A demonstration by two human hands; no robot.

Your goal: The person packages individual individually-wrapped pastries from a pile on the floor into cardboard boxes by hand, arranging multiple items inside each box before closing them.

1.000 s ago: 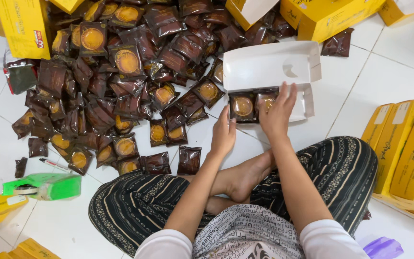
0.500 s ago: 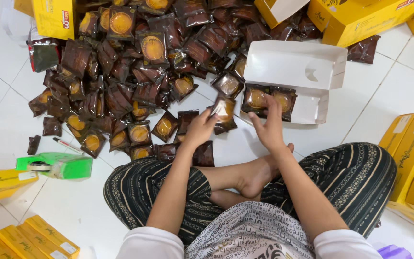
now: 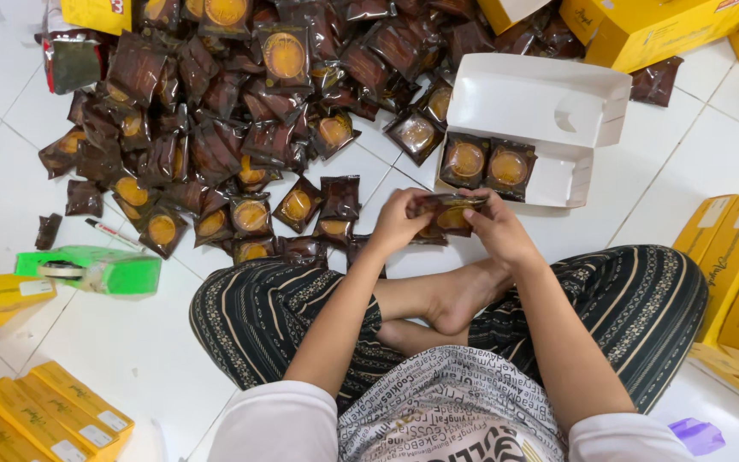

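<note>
I sit cross-legged on a white tiled floor. My left hand and my right hand both grip one dark brown wrapped pastry packet between them, just above my foot. Right behind it lies an open white box with two brown packets side by side in its tray. A big heap of the same brown packets with round golden cakes showing spreads over the floor to the upper left.
Yellow cartons stand at the top right, along the right edge and at the bottom left. A green tape dispenser and a marker pen lie at the left. A purple scrap lies at the bottom right.
My right hand has left the white box and my left hand has come off the heap. Both hands have met on one packet in front of me.
</note>
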